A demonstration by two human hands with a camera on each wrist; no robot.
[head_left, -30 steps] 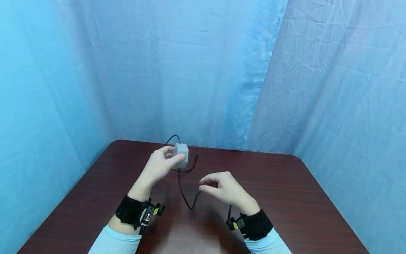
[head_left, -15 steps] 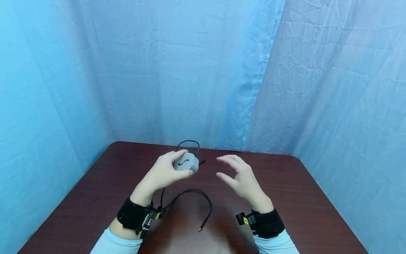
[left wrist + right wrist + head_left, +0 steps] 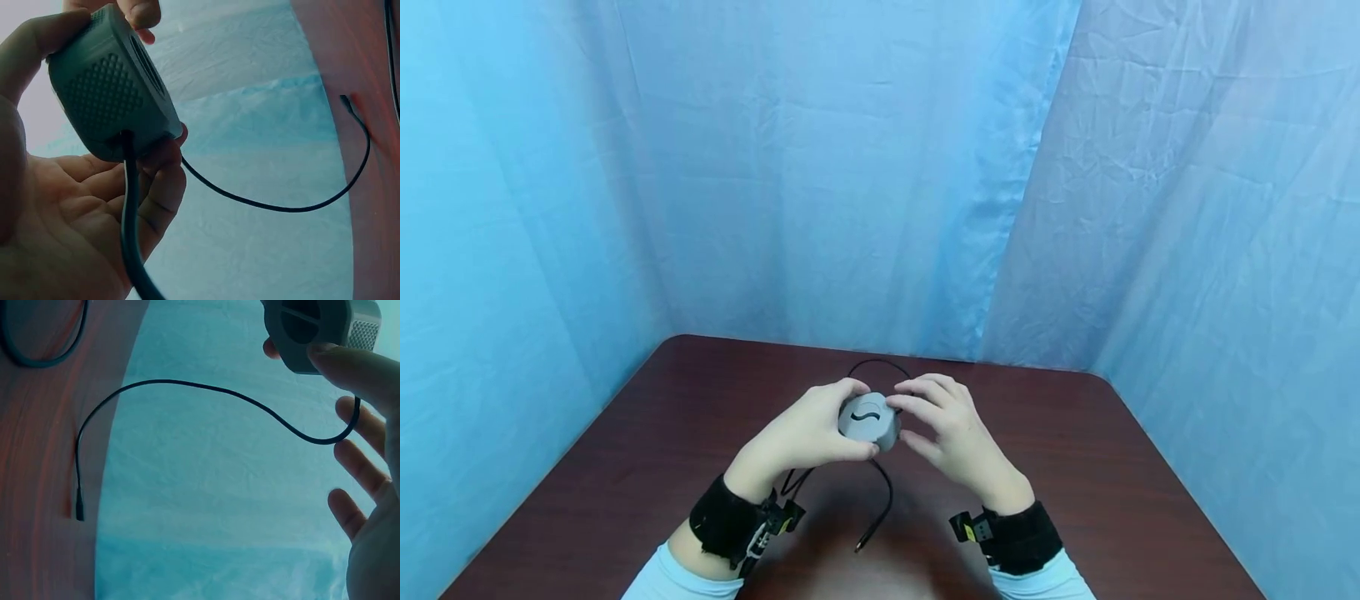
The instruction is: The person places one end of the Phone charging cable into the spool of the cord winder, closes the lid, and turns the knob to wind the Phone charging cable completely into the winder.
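A small grey many-sided block (image 3: 868, 418) with a wavy slot in its face and black cable coming out of it is held above the table. My left hand (image 3: 808, 427) grips it from the left, thumb on the near edge and fingers round the far side. In the left wrist view the block (image 3: 103, 94) shows a dimpled side wall where a cable (image 3: 129, 206) leaves it. My right hand (image 3: 955, 435) is at the block's right side, fingertips right at its edge, its other fingers loosely spread. In the right wrist view one digit (image 3: 350, 365) overlaps the slotted face.
A thin black cable (image 3: 187, 383) hangs from the block in a curve and ends in a small plug (image 3: 80, 506). Dark brown table (image 3: 1075, 467) lies below the hands. Blue cloth (image 3: 850, 208) hangs behind it and at both sides.
The left hand has turned the block so its slotted face shows upward, and has brought it right and nearer. The right hand has let the cable go and moved up to the block.
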